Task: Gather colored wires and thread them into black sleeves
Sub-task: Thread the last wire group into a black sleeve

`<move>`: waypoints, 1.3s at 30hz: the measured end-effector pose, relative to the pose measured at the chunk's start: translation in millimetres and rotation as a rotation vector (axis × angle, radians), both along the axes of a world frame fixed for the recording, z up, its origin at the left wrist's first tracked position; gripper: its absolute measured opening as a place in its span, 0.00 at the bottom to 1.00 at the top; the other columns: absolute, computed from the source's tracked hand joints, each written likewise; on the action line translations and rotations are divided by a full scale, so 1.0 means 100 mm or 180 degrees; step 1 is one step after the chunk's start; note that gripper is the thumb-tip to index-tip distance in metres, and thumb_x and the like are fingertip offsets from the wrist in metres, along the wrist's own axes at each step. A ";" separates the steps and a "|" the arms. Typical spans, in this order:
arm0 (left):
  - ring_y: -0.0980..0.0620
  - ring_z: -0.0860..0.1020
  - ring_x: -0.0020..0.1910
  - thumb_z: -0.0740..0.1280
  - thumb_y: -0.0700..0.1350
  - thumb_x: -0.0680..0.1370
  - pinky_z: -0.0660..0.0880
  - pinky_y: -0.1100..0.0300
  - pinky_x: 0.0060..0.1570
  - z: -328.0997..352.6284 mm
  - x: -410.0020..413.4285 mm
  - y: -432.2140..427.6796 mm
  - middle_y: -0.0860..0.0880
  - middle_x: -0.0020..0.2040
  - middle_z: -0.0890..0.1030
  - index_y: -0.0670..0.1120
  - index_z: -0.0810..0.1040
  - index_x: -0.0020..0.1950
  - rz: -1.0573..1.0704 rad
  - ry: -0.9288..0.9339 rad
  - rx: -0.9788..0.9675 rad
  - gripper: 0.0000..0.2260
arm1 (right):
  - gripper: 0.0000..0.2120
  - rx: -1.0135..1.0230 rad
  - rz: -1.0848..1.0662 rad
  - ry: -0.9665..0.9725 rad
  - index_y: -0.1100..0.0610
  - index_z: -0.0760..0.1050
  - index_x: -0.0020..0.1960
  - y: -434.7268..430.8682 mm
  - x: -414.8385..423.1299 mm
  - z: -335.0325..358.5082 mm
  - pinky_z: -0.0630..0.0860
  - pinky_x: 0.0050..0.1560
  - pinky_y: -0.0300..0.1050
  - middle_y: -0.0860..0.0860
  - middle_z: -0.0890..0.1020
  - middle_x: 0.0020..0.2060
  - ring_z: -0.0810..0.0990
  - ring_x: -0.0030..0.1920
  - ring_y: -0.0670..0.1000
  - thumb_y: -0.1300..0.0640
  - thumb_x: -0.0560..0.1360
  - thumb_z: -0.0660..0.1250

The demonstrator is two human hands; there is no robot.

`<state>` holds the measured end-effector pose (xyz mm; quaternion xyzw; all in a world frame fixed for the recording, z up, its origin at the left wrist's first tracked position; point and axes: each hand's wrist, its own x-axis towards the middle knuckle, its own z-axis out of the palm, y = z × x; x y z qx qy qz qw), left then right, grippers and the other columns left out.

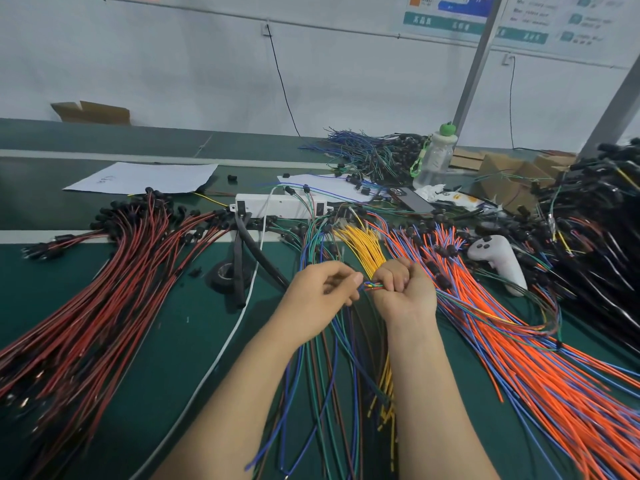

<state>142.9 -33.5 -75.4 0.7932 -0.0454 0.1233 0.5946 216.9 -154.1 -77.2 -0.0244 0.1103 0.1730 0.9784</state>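
Note:
My right hand (pixel 403 292) grips a small bundle of coloured wires (pixel 372 286), whose ends stick out to the left of its fist. My left hand (pixel 322 296) pinches those wire ends with thumb and forefinger. Both hands hover over the green table (pixel 166 341). Under them lie loose blue, green and brown wires (pixel 322 375) and a yellow wire bunch (pixel 363 247). Orange and blue wires (pixel 519 358) fan out to the right. A black woven sleeve (pixel 239 271) lies left of my hands, next to a tape roll (pixel 225 273).
Red and black wires (pixel 104 306) cover the left side. A white power strip (pixel 280 206) and its white cable (pixel 221 348) cross the middle. A white controller (pixel 498 261), a water bottle (pixel 434 161), paper sheets (pixel 138 178) and black harness piles (pixel 595 216) sit behind and right.

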 end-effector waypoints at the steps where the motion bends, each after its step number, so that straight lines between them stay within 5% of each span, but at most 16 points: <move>1: 0.60 0.76 0.31 0.62 0.44 0.80 0.76 0.63 0.38 0.01 -0.01 -0.01 0.51 0.34 0.80 0.48 0.78 0.41 -0.0049 0.0175 -0.0012 0.09 | 0.23 -0.0050 -0.0020 -0.0078 0.56 0.62 0.31 0.01 -0.01 0.01 0.49 0.18 0.36 0.47 0.58 0.18 0.56 0.15 0.45 0.52 0.84 0.51; 5: 0.60 0.72 0.25 0.58 0.48 0.82 0.70 0.69 0.28 0.01 -0.03 -0.05 0.52 0.31 0.79 0.44 0.78 0.40 -0.0311 0.0795 -0.0336 0.16 | 0.21 -0.0143 0.0031 -0.0388 0.56 0.63 0.32 0.03 -0.04 0.02 0.50 0.17 0.35 0.47 0.59 0.18 0.54 0.15 0.45 0.49 0.83 0.52; 10: 0.59 0.65 0.22 0.62 0.47 0.80 0.62 0.69 0.25 0.01 -0.03 -0.04 0.54 0.25 0.71 0.44 0.75 0.34 -0.0183 0.0903 -0.0636 0.15 | 0.21 -0.0430 0.0099 -0.0627 0.56 0.63 0.33 0.05 -0.03 0.02 0.51 0.15 0.35 0.46 0.59 0.17 0.52 0.16 0.44 0.47 0.82 0.52; 15: 0.56 0.63 0.24 0.64 0.49 0.78 0.61 0.64 0.27 -0.07 0.02 -0.06 0.53 0.22 0.68 0.41 0.76 0.33 0.0713 0.0078 0.1142 0.16 | 0.23 -0.0996 -0.0101 -0.0820 0.55 0.62 0.32 0.09 -0.04 0.04 0.51 0.15 0.35 0.45 0.58 0.17 0.55 0.15 0.43 0.44 0.82 0.50; 17: 0.55 0.64 0.25 0.63 0.51 0.78 0.62 0.62 0.29 -0.11 0.03 -0.06 0.51 0.25 0.69 0.38 0.77 0.36 0.0846 -0.0087 0.1246 0.18 | 0.23 -0.1025 -0.0226 -0.0830 0.55 0.62 0.33 0.10 -0.05 0.05 0.51 0.16 0.35 0.45 0.58 0.18 0.55 0.15 0.43 0.44 0.82 0.49; 19: 0.58 0.68 0.26 0.61 0.54 0.79 0.65 0.65 0.31 -0.09 0.04 -0.05 0.52 0.28 0.73 0.40 0.78 0.39 0.0864 -0.0001 0.0615 0.19 | 0.23 -0.0898 -0.0292 -0.0802 0.55 0.62 0.33 0.09 -0.06 0.06 0.51 0.17 0.35 0.46 0.58 0.18 0.55 0.16 0.43 0.45 0.83 0.49; 23: 0.53 0.77 0.46 0.51 0.56 0.82 0.72 0.60 0.46 0.01 0.08 -0.08 0.49 0.51 0.80 0.44 0.76 0.56 0.0484 0.0785 -0.2178 0.20 | 0.23 -0.0682 -0.0207 -0.0794 0.55 0.62 0.33 0.17 -0.10 0.06 0.50 0.17 0.35 0.46 0.58 0.17 0.56 0.15 0.43 0.46 0.83 0.49; 26: 0.49 0.75 0.52 0.49 0.55 0.82 0.71 0.58 0.50 0.03 0.09 -0.16 0.45 0.59 0.77 0.40 0.73 0.64 0.0418 0.0723 -0.3087 0.23 | 0.22 -0.0834 -0.0090 -0.0845 0.56 0.63 0.33 0.31 -0.15 0.05 0.52 0.14 0.34 0.46 0.58 0.17 0.56 0.15 0.43 0.46 0.83 0.50; 30: 0.45 0.75 0.60 0.49 0.53 0.83 0.67 0.52 0.67 0.05 0.12 -0.22 0.38 0.60 0.77 0.36 0.73 0.62 0.0736 0.0502 -0.3154 0.24 | 0.23 -0.0861 0.0081 -0.0857 0.57 0.65 0.32 0.50 -0.23 0.03 0.53 0.14 0.34 0.46 0.59 0.17 0.56 0.14 0.43 0.47 0.82 0.53; 33: 0.44 0.75 0.63 0.49 0.54 0.83 0.67 0.50 0.67 -0.01 0.13 -0.20 0.39 0.59 0.78 0.39 0.76 0.58 0.0779 0.0521 -0.3025 0.23 | 0.24 -0.0803 0.0130 -0.0829 0.56 0.66 0.30 0.55 -0.25 0.01 0.52 0.15 0.33 0.47 0.59 0.17 0.56 0.14 0.44 0.47 0.82 0.54; 39: 0.60 0.81 0.37 0.51 0.56 0.82 0.75 0.68 0.40 -0.11 0.19 -0.16 0.52 0.35 0.83 0.45 0.79 0.50 0.0808 0.0501 -0.2755 0.21 | 0.29 -0.0844 0.0175 -0.0907 0.56 0.69 0.25 0.60 -0.29 -0.02 0.51 0.17 0.33 0.46 0.58 0.16 0.56 0.14 0.44 0.47 0.82 0.53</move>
